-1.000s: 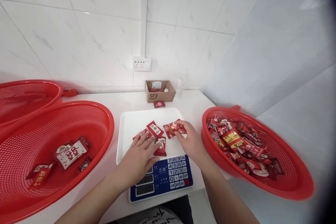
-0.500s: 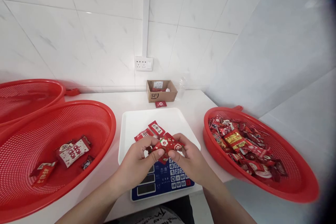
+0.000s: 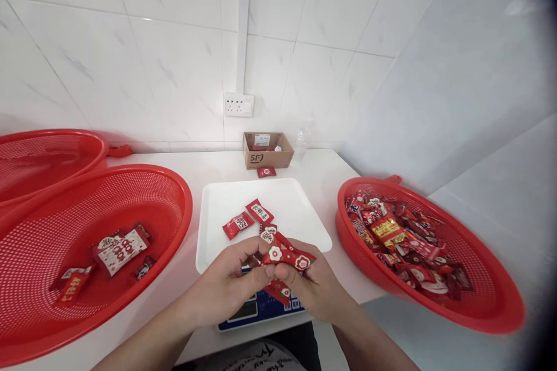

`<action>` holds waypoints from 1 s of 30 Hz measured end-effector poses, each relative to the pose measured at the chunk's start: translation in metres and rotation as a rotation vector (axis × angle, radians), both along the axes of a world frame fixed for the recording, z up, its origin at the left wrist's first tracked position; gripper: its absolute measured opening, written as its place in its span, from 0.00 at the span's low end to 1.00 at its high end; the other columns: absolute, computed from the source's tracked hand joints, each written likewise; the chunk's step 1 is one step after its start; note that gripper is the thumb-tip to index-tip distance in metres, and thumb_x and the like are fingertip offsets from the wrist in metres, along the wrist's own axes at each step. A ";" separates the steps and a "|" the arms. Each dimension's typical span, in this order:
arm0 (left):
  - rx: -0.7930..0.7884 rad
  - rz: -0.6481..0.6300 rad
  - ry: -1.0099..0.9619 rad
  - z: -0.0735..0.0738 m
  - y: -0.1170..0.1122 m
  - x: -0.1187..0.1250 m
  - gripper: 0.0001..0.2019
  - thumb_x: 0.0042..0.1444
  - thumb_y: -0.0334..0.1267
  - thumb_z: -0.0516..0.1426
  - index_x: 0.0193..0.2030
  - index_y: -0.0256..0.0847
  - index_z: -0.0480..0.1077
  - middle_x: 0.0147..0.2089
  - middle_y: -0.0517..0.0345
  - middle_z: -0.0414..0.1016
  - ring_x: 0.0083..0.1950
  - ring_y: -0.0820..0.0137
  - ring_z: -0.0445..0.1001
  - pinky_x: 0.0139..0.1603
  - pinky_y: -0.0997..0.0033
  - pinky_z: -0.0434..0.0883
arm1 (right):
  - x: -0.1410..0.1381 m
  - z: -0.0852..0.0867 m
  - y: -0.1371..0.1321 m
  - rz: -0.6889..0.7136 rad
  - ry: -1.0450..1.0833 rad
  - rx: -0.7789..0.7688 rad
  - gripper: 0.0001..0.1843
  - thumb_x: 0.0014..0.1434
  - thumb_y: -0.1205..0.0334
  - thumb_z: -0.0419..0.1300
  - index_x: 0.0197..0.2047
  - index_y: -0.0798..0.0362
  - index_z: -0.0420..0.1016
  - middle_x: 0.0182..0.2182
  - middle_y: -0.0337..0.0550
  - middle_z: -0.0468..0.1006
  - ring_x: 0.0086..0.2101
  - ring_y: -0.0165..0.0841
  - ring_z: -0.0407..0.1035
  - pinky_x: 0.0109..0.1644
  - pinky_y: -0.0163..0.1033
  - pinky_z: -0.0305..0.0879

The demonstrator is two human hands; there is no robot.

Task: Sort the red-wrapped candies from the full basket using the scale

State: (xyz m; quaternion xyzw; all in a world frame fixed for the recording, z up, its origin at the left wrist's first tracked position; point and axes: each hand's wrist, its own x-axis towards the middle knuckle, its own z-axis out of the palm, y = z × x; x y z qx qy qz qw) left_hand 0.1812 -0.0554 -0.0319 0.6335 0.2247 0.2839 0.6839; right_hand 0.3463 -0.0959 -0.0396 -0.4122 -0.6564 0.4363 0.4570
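Observation:
Both my hands meet over the scale's blue keypad (image 3: 243, 313), pinching a red candy packet with white flowers (image 3: 287, 254). My left hand (image 3: 226, 281) grips its left end with closed fingers. My right hand (image 3: 311, 287) holds the right end, and another red packet (image 3: 281, 290) hangs below the fingers. On the white scale tray (image 3: 300, 208) lie three red packets: one at left (image 3: 238, 224), one further back (image 3: 260, 210), one partly hidden behind my fingers (image 3: 268, 232).
A red basket (image 3: 474, 313) on the right holds several red and gold packets. A red basket (image 3: 165, 185) on the left holds a few packets, with another red basket (image 3: 52, 151) behind it. A cardboard box (image 3: 266, 151) and a loose packet (image 3: 266, 172) sit near the wall socket (image 3: 238, 105).
My hands left the tray, picked up a flowered packet together and drew it toward me over the keypad. Fewer packets lie on the tray.

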 end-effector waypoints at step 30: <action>0.283 0.127 0.067 0.000 -0.014 -0.003 0.13 0.63 0.44 0.48 0.31 0.39 0.62 0.30 0.59 0.65 0.33 0.71 0.64 0.34 0.73 0.64 | -0.005 0.004 -0.007 0.078 0.016 0.011 0.20 0.59 0.46 0.54 0.25 0.52 0.57 0.23 0.34 0.58 0.25 0.26 0.52 0.28 0.33 0.52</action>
